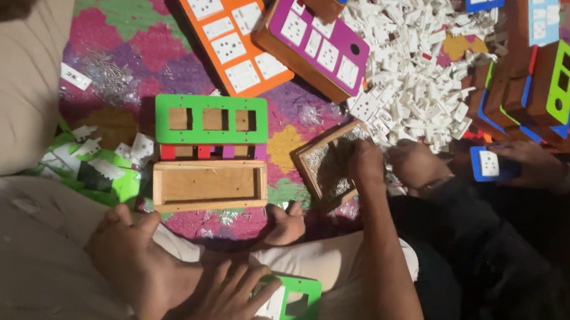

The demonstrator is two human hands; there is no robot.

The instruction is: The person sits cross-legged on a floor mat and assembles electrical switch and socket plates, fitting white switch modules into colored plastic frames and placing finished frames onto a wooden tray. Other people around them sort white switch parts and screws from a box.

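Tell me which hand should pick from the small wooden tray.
Right. The right hand is inside the wooden tray; the left hand lies spread on a green plate at the lap, farther off.

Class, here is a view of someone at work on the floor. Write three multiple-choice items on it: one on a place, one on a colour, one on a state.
1. Where are the fingertips of the person's right hand?
A. on the orange panel
B. in the small wooden tray of shiny bits
C. on the pile of white parts

2. What colour is the plate under the left hand?
A. green
B. purple
C. blue

3. How is the long wooden box by the feet?
A. closed with a lid
B. full of white parts
C. open and empty

Answers:
1 B, the fingertips dip inside the tray's rim.
2 A, the plate's frame shows bright green beside the fingers.
3 C, its bare wooden floor shows with nothing in it.
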